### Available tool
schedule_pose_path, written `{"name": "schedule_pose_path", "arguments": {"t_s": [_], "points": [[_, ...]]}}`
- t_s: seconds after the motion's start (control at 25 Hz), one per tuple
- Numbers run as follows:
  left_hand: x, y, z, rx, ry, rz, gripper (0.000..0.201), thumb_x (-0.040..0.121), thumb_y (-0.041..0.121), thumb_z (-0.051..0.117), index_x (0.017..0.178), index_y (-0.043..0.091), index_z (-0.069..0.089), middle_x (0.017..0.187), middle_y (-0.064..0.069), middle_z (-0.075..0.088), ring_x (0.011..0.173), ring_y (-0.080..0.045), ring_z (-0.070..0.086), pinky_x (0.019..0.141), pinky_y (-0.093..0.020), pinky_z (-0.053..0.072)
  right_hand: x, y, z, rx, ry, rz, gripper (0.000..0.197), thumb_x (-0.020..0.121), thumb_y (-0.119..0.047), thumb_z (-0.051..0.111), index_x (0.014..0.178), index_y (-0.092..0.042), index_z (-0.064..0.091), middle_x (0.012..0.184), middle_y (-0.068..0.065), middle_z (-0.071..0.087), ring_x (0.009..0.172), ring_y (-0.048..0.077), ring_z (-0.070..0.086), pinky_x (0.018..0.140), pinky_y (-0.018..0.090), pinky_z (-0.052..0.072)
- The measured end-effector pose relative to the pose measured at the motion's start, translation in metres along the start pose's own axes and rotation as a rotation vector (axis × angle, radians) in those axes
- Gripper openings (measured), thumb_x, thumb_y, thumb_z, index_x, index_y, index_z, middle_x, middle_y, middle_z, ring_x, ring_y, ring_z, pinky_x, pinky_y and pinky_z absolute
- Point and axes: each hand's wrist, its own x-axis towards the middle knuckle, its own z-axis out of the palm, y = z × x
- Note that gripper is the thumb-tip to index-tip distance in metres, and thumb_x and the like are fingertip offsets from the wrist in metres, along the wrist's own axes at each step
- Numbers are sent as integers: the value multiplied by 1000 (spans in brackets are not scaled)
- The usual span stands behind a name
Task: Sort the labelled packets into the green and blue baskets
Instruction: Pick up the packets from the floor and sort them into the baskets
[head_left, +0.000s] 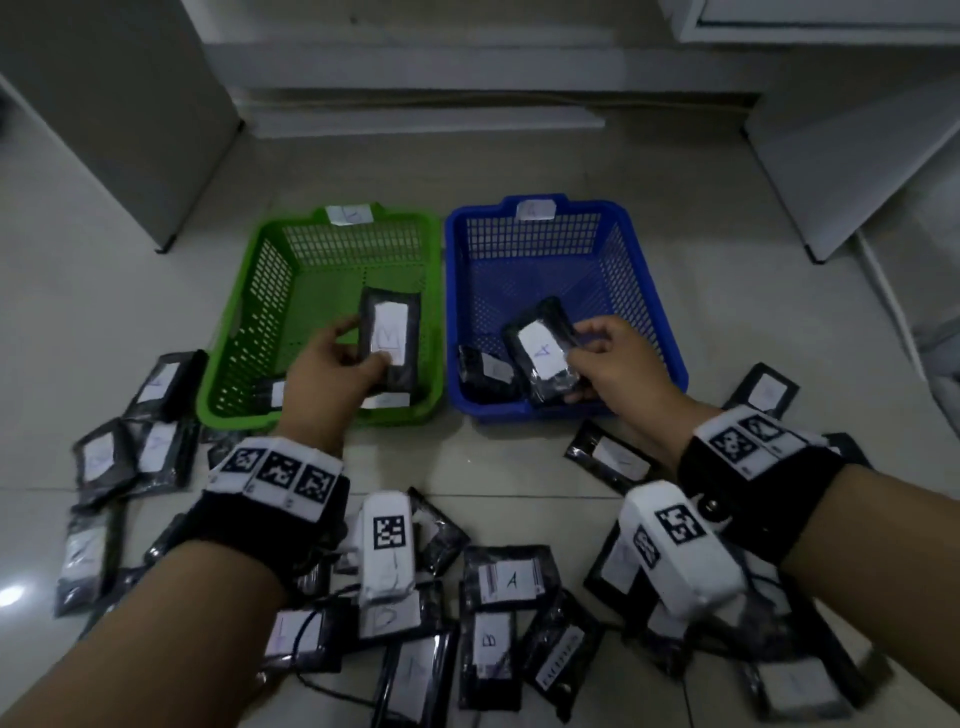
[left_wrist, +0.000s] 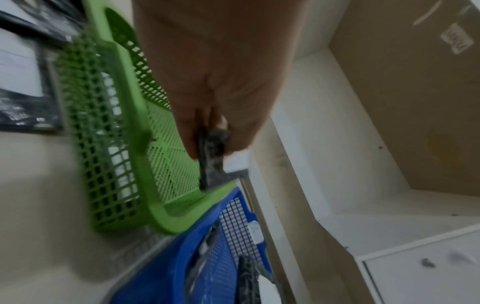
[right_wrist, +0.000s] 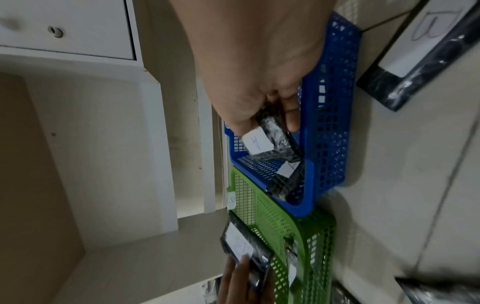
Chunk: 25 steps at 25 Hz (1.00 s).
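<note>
Floor (head_left: 493, 457); hands over baskets, gripping packets.

Green basket (head_left: 244, 306): far half of floor bare, open from above; near half occupied by left hand (head_left: 324, 374) with held packet (head_left: 389, 338) plus packets along near wall.
Blue basket (head_left: 649, 291): far half bare; near left corner holds packet (head_left: 485, 371); right hand (head_left: 618, 364) with packet (head_left: 543, 351) over near part.
Baskets just beside each other, narrow gap.
Lower frame: loose packets (head_left: 511, 577) crowd floor.
Upper frame: bare floor strip, white cabinets (head_left: 852, 156) behind.
</note>
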Motion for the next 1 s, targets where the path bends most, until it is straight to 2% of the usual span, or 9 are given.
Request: {"name": "schedule_pose_path", "arguments": {"t_s": [0.16, 0.28, 0.36, 0.48, 0.6, 0.72, 0.84, 0.92, 1.0], "points": [[24, -7, 9, 272, 120, -48, 53, 83, 23, 67, 129, 11, 42, 100, -11, 66, 89, -32, 63, 76, -43, 53, 35, 11, 12, -34, 97, 59, 24, 84, -4, 58, 102, -15, 46, 105, 18, 62, 68, 32, 64, 69, 50, 59], [32, -20, 22, 431, -3, -6, 37, 86, 20, 64, 120, 10, 51, 106, -13, 67, 91, -32, 62, 71, -34, 48, 45, 24, 14, -173, 63, 81, 20, 84, 0, 58, 90, -15, 46, 101, 18, 59, 68, 31, 64, 65, 44, 58], [35, -24, 27, 537, -87, 25, 30, 89, 19, 60, 117, 10, 57, 111, -13, 66, 99, -30, 61, 74, -30, 42, 49, 27, 13, -398, 31, 40, 16, 84, -2, 59, 84, -19, 56, 102, 14, 64, 83, 31, 66, 77, 43, 58], [31, -27, 31, 583, -134, 75, 28, 91, 17, 56, 117, 11, 62, 117, -13, 65, 103, -30, 60, 81, -31, 45, 42, 23, 10, -685, -96, 4, 20, 87, -7, 58, 101, -14, 69, 114, 6, 67, 106, 24, 62, 92, 25, 47], [11, -27, 27, 512, -51, 274, 23, 87, 12, 56, 107, 12, 68, 116, -11, 59, 98, -27, 60, 82, -28, 44, 13, 16, 7, -641, -26, -189, 22, 87, -6, 58, 103, -14, 71, 113, 8, 65, 104, 21, 59, 85, 20, 42], [-32, -39, 16, 385, 39, 517, 16, 80, 5, 59, 91, 12, 68, 97, -7, 57, 89, -22, 57, 79, -27, 44, -40, 17, 11, -558, -20, -448, 21, 85, -3, 58, 94, -14, 72, 97, 5, 60, 89, 15, 55, 81, 22, 43], [-77, -74, 12, 411, -11, 345, 17, 79, 10, 62, 95, 16, 66, 95, -1, 55, 86, -20, 56, 78, -32, 48, -82, 39, 23, -549, -274, -333, 21, 88, -6, 57, 95, -17, 73, 96, -1, 63, 87, 10, 59, 82, 21, 47], [-94, -94, 16, 524, -97, 157, 32, 79, 21, 67, 111, 18, 63, 110, -5, 56, 102, -26, 56, 88, -36, 47, -92, 62, 30, -648, -417, -255, 21, 86, -11, 63, 103, -17, 72, 102, 1, 65, 97, 15, 60, 88, 25, 48], [-105, -103, 19, 674, -185, 1, 53, 78, 36, 68, 127, 22, 54, 128, -5, 51, 118, -27, 50, 97, -41, 40, -97, 81, 36, -898, -582, -209, 39, 79, -25, 72, 117, -18, 65, 111, 3, 59, 110, 20, 51, 91, 28, 43]]}}
